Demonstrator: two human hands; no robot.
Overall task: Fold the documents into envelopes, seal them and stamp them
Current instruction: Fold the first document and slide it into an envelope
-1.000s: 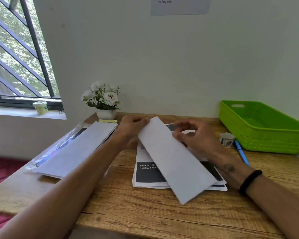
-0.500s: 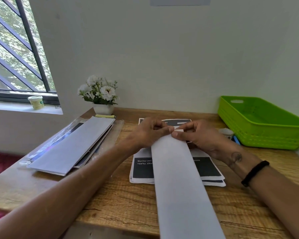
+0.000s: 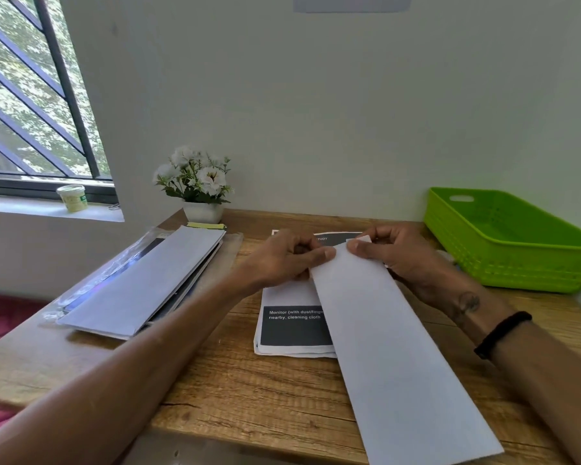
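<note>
Envelope: you hold the long white envelope (image 3: 393, 347) above the surface (image 3: 249, 397), its far end between both hands, probably to open the mouth for a document.
Left hand: your left hand (image 3: 282, 260) pinches the far left corner, fingers curled.
Right hand: your right hand (image 3: 399, 256) pinches the far right corner.
Documents: the printed stack (image 3: 292, 317) lies under the envelope, near for the next fold.
Writing: "Monitor (with dust/finge… nearby, cleaning cloth"; further back, "TUDY".
Green basket (image 3: 517, 243): at right, perhaps for finished letters.

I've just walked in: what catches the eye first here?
Two hands, the left hand and right hand, pinch the far end of a long white envelope above printed documents. A bright green basket sits at right, and white flowers stand by the wall.
</note>
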